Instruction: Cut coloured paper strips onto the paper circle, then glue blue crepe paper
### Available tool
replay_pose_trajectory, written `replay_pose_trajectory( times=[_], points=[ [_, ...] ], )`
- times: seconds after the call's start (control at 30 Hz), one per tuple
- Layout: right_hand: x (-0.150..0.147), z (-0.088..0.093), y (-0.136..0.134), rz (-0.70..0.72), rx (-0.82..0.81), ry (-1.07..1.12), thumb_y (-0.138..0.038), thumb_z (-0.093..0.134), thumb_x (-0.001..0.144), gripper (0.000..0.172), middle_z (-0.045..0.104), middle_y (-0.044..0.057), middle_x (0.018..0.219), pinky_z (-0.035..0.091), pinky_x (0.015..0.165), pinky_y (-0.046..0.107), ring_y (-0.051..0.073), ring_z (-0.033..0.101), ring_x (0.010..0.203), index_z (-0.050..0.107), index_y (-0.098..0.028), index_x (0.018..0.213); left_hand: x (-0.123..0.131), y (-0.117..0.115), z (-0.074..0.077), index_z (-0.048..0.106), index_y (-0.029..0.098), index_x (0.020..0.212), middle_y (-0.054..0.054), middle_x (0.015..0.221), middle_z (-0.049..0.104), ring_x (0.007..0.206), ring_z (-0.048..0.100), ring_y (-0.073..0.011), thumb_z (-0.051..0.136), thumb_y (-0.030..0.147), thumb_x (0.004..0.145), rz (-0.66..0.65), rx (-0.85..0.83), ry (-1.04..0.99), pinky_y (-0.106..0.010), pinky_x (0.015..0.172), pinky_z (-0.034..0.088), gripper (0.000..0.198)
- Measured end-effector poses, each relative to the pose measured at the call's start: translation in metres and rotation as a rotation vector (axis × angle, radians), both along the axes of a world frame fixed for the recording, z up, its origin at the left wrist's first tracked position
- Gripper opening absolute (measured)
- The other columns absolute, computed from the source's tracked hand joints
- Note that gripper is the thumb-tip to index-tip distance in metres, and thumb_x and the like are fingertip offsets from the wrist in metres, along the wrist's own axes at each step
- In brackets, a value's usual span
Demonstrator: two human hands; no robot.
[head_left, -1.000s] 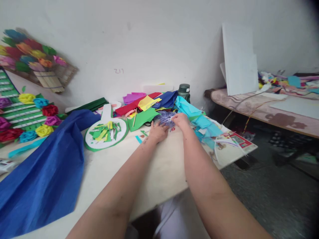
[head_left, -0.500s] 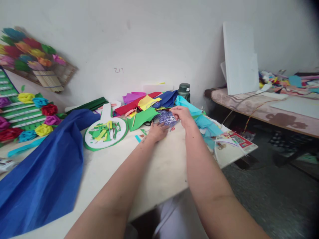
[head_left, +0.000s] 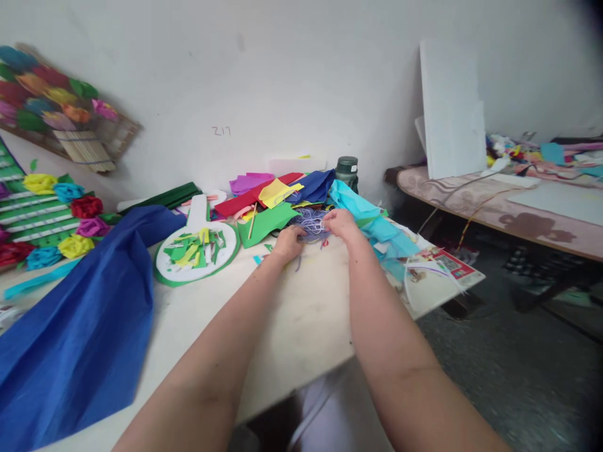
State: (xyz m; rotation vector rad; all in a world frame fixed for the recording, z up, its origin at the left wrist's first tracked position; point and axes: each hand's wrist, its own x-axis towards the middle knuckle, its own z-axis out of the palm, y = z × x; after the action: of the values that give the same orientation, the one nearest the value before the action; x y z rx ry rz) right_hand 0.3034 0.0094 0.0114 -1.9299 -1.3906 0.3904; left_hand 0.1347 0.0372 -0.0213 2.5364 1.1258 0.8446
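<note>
A loose tangle of purple and white string [head_left: 311,221] lies at the front of the paper heap. My left hand [head_left: 289,243] is at its left side, fingers curled into the strands; a short purple end shows on the table beneath it. At the right side of the tangle, my right hand [head_left: 341,225] has thumb and fingers pinched on some strands. Green paper [head_left: 266,224] lies just left of the string, with a thin wooden stick [head_left: 252,221] on it. Crumpled light-blue paper [head_left: 372,216] is right of my right hand. My fingertips are partly hidden.
A white paddle-shaped piece [head_left: 198,275] holds green and yellow scraps. Blue cloth-like sheet [head_left: 89,333] covers the table's left side. A dark green bottle [head_left: 347,171] stands behind the heap. Paper flowers [head_left: 78,246] are at left. A second table [head_left: 447,194] stands right, across a gap.
My left hand has gone from lying flat, fingers spread, to curled at the string's left side. My right hand has lowered slightly onto the tangle. The view has shifted slightly.
</note>
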Motion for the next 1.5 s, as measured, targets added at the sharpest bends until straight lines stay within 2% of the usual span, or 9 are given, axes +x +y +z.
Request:
replay_pose_trajectory(
  times=[0.07,0.17,0.3,0.43,0.63,0.83,1.03,1.17,1.5],
  points=[
    [-0.002,0.000,0.000,-0.075,-0.034,-0.150,-0.026,0.062,0.065,0.034,0.068,0.005,0.081,0.044,0.061,0.026,0.017,0.061,0.068,0.065,-0.021,0.098,0.002,0.003,-0.001,0.069,0.015,0.086,-0.006,0.098,0.067,0.095,0.059,-0.0177,0.048,0.004,0.067,0.064,-0.007,-0.051,-0.027,0.090,0.043,0.031],
    [-0.009,-0.003,0.001,-0.017,-0.120,-0.317,-0.030,0.065,0.062,0.048,0.066,0.006,0.099,0.044,0.070,0.028,0.021,0.060,0.088,0.061,-0.026,0.109,0.004,0.004,0.001,0.070,0.015,0.081,-0.006,0.086,0.069,0.084,0.062,-0.0171,0.048,0.005,0.068,0.134,-0.043,-0.161,-0.028,0.084,0.046,0.028],
    [-0.016,-0.007,0.011,-0.038,-0.132,-0.382,-0.025,0.061,0.066,0.025,0.066,0.006,0.099,0.043,0.071,0.029,0.022,0.060,0.090,0.070,-0.026,0.089,0.007,0.002,0.009,0.070,0.016,0.077,-0.004,0.079,0.069,0.075,0.062,-0.0150,0.049,0.007,0.069,0.164,-0.071,-0.332,-0.027,0.078,0.048,0.024],
    [-0.006,-0.002,0.029,-0.032,0.025,-0.120,-0.027,0.060,0.066,0.020,0.068,0.004,0.081,0.043,0.062,0.024,0.018,0.061,0.073,0.071,-0.020,0.080,0.011,0.004,0.016,0.066,0.015,0.089,-0.006,0.088,0.066,0.073,0.061,-0.0128,0.057,0.013,0.069,0.192,-0.075,-0.495,-0.025,0.076,0.047,0.023],
    [0.002,0.003,0.037,0.068,0.212,0.306,-0.027,0.062,0.059,0.020,0.061,0.001,0.063,0.038,0.048,0.020,0.009,0.048,0.052,0.068,-0.013,0.073,0.018,0.007,0.021,0.051,0.011,0.117,-0.010,0.102,0.064,0.080,0.061,-0.0160,0.071,0.029,0.057,0.283,-0.339,-0.471,-0.027,0.075,0.046,0.066],
    [-0.006,-0.006,0.027,0.151,0.159,0.427,-0.028,0.061,0.060,0.021,0.056,-0.002,0.057,0.034,0.042,0.019,0.007,0.042,0.047,0.065,-0.014,0.075,0.016,0.005,0.028,0.068,0.013,0.078,-0.005,0.078,0.068,0.075,0.061,-0.0165,0.060,0.023,0.068,0.375,-0.309,-0.394,-0.026,0.072,0.045,0.017],
    [-0.009,0.002,0.019,0.478,0.145,0.162,-0.031,0.066,0.055,0.026,0.058,-0.003,0.064,0.035,0.052,0.019,0.008,0.046,0.056,0.066,-0.015,0.075,0.021,0.011,0.034,0.069,0.016,0.076,-0.004,0.075,0.068,0.073,0.061,-0.0159,0.062,0.027,0.065,0.355,-0.210,-0.435,-0.025,0.069,0.046,0.018],
    [-0.012,-0.001,0.021,0.408,0.195,0.042,-0.029,0.062,0.058,0.017,0.048,-0.004,0.051,0.031,0.049,0.020,0.009,0.042,0.053,0.063,-0.012,0.060,0.026,0.014,0.031,0.069,0.015,0.078,-0.005,0.074,0.068,0.069,0.061,-0.0146,0.061,0.030,0.065,0.257,-0.251,-0.483,-0.024,0.063,0.046,0.022],
    [-0.005,-0.012,0.028,0.205,0.199,0.434,-0.028,0.062,0.058,0.018,0.050,-0.003,0.048,0.031,0.043,0.020,0.007,0.040,0.044,0.063,-0.013,0.067,0.012,0.002,0.027,0.067,0.014,0.096,-0.004,0.082,0.069,0.072,0.061,-0.0143,0.062,0.024,0.062,0.212,-0.207,-0.339,-0.024,0.071,0.047,0.036]
  ],
)
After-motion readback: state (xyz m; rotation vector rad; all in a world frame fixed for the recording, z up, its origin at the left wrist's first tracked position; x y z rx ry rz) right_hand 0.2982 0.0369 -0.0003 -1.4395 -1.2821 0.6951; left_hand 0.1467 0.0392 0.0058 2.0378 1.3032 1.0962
